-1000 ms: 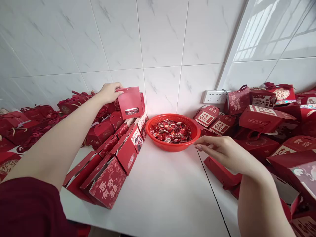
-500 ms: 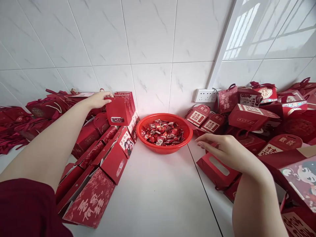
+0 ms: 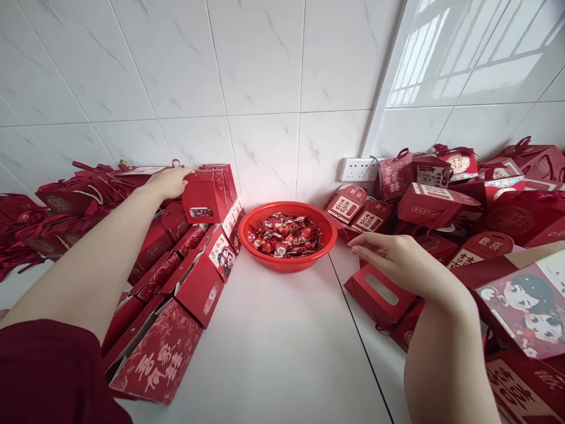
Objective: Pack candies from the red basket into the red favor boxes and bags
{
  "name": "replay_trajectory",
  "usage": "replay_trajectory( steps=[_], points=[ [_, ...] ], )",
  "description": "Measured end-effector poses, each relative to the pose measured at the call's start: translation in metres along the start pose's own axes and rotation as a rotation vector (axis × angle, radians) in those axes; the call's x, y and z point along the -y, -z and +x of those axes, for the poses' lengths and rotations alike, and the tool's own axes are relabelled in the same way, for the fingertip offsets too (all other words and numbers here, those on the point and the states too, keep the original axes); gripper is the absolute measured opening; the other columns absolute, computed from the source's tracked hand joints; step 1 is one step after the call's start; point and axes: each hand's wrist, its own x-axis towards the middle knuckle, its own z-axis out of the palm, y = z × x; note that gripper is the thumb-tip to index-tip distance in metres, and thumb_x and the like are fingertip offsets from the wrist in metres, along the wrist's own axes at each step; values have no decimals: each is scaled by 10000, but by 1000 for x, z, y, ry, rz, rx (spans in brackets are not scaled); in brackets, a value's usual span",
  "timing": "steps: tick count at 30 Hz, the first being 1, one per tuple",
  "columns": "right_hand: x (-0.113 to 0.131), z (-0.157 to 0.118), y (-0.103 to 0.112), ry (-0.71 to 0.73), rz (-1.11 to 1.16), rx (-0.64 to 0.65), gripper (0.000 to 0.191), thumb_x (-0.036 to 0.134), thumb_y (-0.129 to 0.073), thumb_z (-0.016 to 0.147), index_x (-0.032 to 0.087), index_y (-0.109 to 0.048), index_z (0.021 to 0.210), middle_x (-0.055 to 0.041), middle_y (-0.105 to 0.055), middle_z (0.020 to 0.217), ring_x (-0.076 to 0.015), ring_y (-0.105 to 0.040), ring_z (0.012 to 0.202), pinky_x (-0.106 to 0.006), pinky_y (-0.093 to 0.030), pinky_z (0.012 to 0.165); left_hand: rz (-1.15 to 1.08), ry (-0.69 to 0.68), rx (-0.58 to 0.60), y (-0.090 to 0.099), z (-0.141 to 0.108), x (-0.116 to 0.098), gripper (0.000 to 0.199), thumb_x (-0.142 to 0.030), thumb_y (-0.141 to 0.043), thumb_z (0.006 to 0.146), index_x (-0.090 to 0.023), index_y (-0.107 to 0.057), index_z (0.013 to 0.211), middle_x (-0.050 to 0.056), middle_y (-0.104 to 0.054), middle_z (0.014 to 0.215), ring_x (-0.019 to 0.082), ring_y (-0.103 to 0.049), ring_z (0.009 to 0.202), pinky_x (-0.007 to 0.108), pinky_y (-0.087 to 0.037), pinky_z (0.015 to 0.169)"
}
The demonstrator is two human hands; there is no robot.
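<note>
My left hand [image 3: 171, 182] reaches to the back of the left-hand rows and grips the upper left edge of a red gift box [image 3: 205, 203] with a small clear window; its fingertips are partly hidden. My right hand [image 3: 392, 256] hovers by the right-hand pile with its fingers stretched out and nothing in it. Just below it lies a red box with an oblong window [image 3: 383, 290]. Between the hands stands a red plastic basket [image 3: 289, 265], holding many small wrapped candies [image 3: 286, 234].
Open-topped red boxes [image 3: 154, 353] stand in rows on the left, with ribboned red bags [image 3: 66, 200] behind. Red gift boxes [image 3: 435, 205] are heaped on the right. A socket strip [image 3: 358, 169] is fixed to the tiled wall [image 3: 265, 70]. A dark seam [image 3: 359, 335] crosses the white tabletop [image 3: 273, 347].
The view has shifted slightly, so most things sit a little further left. My left hand stays at the windowed box, its thumb now less visible. My right hand keeps nearly the same pose.
</note>
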Motion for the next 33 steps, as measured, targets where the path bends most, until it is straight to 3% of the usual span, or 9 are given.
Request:
replay_trajectory(
  steps=[4,7,12,15,19,22,25,29,33],
  points=[
    [-7,-8,11,-63,-20,-19,277,409,-477,919,258,-680,1030,-20,-733,947,-201,-673,792,-299,-504,692,-44,-71,-7,15,4,-27,756,6,-633,693,-94,-402,1406,106,-388,1506,209,-414,1287,342,-266,1120],
    [-17,-15,19,-133,-43,-21,288,405,-457,922,258,-670,1049,-27,-726,986,-214,-670,865,-308,-504,733,-76,-171,-63,45,8,-64,790,0,-654,689,-87,-385,1426,115,-269,1563,253,-273,1397,366,-180,1166],
    [-40,-15,20,-287,-182,-54,293,280,-434,915,195,-646,1099,-83,-692,1110,-248,-625,1038,-346,-460,878,-115,-376,-130,110,-10,-165,342,-151,-544,837,-33,-635,1144,75,-555,1241,294,-450,1257,464,-278,1083],
    [-50,0,7,-356,-255,-24,319,201,-412,903,169,-624,1140,-117,-659,1186,-257,-591,1113,-350,-431,926,-257,-334,-114,119,-42,-224,350,-283,-535,863,-80,-657,1120,19,-620,1045,248,-560,1124,411,-364,985],
    [-58,25,-17,-568,-275,114,375,168,-379,920,208,-575,1237,-123,-600,1293,-259,-566,1163,-428,-381,998,-584,-425,-81,67,-99,-274,279,-391,-522,874,-204,-652,1036,-16,-679,1024,162,-633,956,288,-459,856],
    [-69,38,-32,-719,-309,156,392,171,-423,910,133,-548,1281,-207,-567,1310,-345,-498,1239,-591,-285,1032,-488,-408,296,2,-135,-287,258,-424,-477,876,-260,-653,969,-3,-706,970,181,-649,824,306,-487,756],
    [-82,46,-44,-828,-299,209,482,254,-488,901,113,-483,1361,-240,-523,1356,-394,-436,1294,-653,-291,1004,-417,-419,472,-45,-156,-285,194,-402,-591,777,-247,-683,848,17,-710,850,193,-654,703,299,-487,646],
    [-96,53,-55,-927,-302,228,512,222,-465,898,125,-458,1401,-271,-475,1391,-419,-419,1307,-685,-328,952,-387,-385,449,-63,-171,-274,261,-418,-533,816,-240,-662,956,51,-697,988,230,-669,850,325,-491,714],
    [-106,54,-60,-936,-285,229,490,220,-447,906,148,-482,1390,-242,-488,1394,-383,-445,1300,-618,-359,972,-406,-391,498,-63,-176,-266,319,-456,-499,848,-244,-632,1045,66,-678,1124,268,-516,1260,344,-453,939]
  ],
)
